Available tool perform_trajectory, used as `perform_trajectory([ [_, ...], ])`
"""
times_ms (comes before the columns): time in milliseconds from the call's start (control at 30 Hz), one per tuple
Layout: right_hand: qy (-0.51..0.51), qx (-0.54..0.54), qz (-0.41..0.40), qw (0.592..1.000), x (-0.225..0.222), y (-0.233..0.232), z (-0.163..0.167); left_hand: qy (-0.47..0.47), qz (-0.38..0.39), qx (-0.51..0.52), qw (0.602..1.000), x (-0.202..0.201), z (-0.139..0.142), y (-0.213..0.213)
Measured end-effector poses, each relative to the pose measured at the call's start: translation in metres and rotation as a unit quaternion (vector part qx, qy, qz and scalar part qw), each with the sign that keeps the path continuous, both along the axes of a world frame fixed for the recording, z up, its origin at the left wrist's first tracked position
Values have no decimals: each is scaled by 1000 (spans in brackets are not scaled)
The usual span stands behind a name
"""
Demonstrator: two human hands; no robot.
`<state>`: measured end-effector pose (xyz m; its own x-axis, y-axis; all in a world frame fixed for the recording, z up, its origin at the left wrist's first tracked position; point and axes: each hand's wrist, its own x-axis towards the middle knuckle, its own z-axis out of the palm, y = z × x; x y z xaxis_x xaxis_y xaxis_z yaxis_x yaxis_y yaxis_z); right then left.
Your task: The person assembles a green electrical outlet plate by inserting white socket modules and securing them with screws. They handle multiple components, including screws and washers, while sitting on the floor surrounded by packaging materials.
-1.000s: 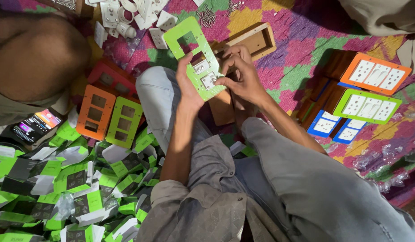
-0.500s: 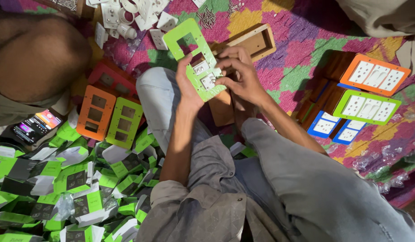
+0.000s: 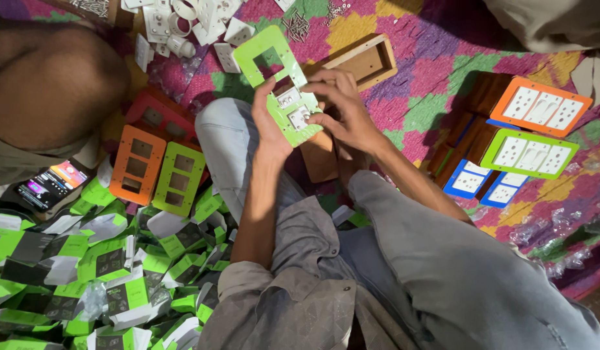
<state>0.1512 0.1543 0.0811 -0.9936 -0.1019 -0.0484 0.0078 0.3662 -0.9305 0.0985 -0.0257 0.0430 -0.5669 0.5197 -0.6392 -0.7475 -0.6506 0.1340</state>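
Patchwork mat (image 3: 436,71) below; left hand (image 3: 274,126), right hand (image 3: 342,107) raised, fingers pinching green plate (image 3: 274,48).

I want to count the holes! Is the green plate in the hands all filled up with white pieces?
Not full. The green plate has white pieces in its lower two openings, but the top opening is empty. The left hand and right hand hold it.

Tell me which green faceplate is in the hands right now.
The green faceplate above the knee: left hand and right hand both grip it, with white inserts fitted low. The other empty green plate lies untouched beside the orange plate.
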Motion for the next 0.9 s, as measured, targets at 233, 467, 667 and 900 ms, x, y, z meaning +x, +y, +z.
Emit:
perform_trajectory([
  [233,30,47,11,998,1,-3,-2,26,6,-2,1000,0,3,0],
  [467,50,8,31,998,4,-14,16,132,38,-127,982,4,-12,4],
  [667,-111,-44,7,993,0,-18,23,221,63,-249,941,11,-18,6],
  [900,-165,-229,-65,957,-6,-4,-3,294,-7,-266,918,-1,3,3],
])
